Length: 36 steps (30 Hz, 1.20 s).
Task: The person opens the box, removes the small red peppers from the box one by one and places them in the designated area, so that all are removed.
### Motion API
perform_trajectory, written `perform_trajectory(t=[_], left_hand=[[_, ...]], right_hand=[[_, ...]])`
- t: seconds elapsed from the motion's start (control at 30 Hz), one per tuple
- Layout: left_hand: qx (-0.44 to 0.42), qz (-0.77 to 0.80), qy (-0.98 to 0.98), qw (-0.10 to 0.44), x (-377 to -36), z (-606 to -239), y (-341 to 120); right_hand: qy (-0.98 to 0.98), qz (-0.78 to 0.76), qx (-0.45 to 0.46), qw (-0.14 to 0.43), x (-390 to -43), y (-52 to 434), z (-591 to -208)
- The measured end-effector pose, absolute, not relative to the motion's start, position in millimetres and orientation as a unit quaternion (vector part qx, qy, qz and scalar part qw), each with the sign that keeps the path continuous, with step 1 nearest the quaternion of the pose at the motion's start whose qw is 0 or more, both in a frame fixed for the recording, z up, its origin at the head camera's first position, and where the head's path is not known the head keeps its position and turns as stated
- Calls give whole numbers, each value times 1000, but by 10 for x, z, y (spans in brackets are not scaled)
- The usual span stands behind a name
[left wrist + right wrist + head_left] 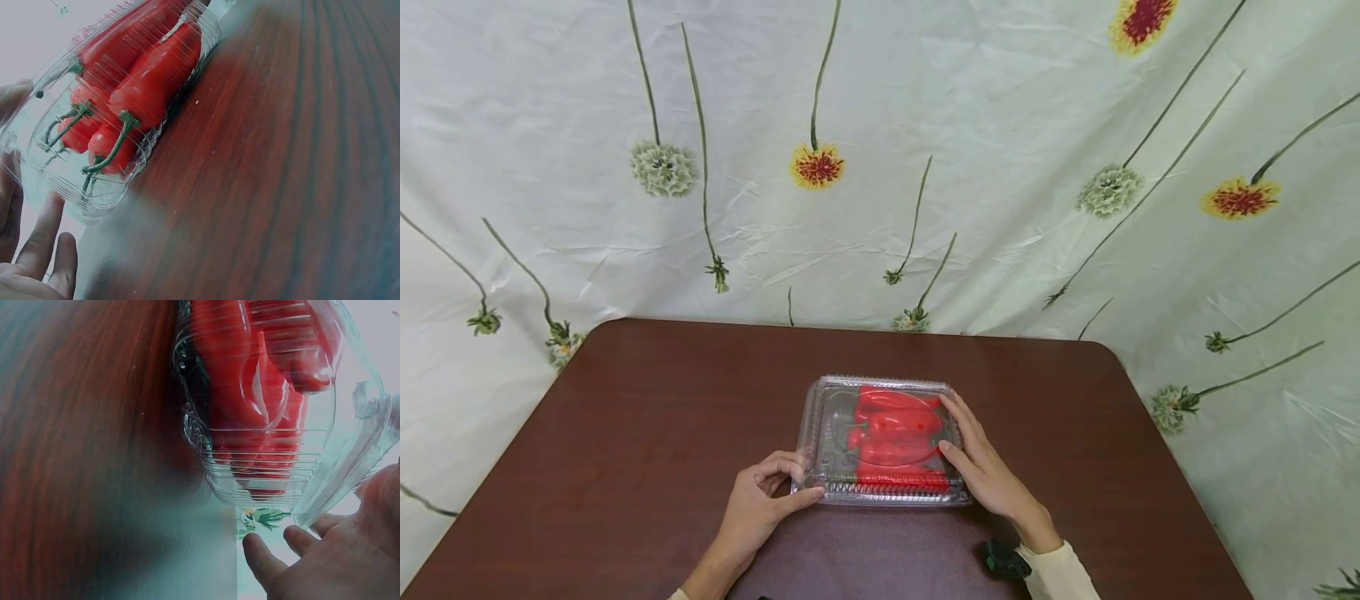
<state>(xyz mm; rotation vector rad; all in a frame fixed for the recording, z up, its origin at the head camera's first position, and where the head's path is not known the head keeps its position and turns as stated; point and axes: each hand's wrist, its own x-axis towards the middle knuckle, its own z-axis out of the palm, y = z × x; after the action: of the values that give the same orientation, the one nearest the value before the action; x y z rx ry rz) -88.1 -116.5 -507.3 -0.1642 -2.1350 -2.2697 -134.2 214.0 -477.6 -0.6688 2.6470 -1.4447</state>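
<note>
A clear plastic clamshell container [842, 400] with several red peppers [895, 423] inside lies on the brown table, its lid down over them. In the left wrist view, green stems [128, 122] show on the peppers through the plastic. My left hand [760, 500] pinches the container's near left corner, thumb along the front edge and fingers at the left side; its lower fingers stand loose in the left wrist view. Along the right side lies my right hand [988, 471], fingers stretched toward the far right corner and thumb at the edge. In the right wrist view its fingers reach past the rim [337, 481].
The brown table [685, 400] has rounded far corners. Behind it hangs a pale flower-print cloth [1000, 108]. A dark strap device [1003, 560] sits at the right wrist beside a cream sleeve [1060, 575].
</note>
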Motion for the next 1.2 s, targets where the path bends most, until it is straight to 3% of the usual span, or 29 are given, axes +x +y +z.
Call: perform_trajectory(t=[0.97,1.2], left_hand=[[-34,-729,-683,19,-806,-5057,-1115],[-83,-701,-708,15,-812,-5011,-1158]], right_hand=[[857,-462,-226,22,-1348,2150,-4768],[856,-465,-224,29,-1366,2167,-4791]])
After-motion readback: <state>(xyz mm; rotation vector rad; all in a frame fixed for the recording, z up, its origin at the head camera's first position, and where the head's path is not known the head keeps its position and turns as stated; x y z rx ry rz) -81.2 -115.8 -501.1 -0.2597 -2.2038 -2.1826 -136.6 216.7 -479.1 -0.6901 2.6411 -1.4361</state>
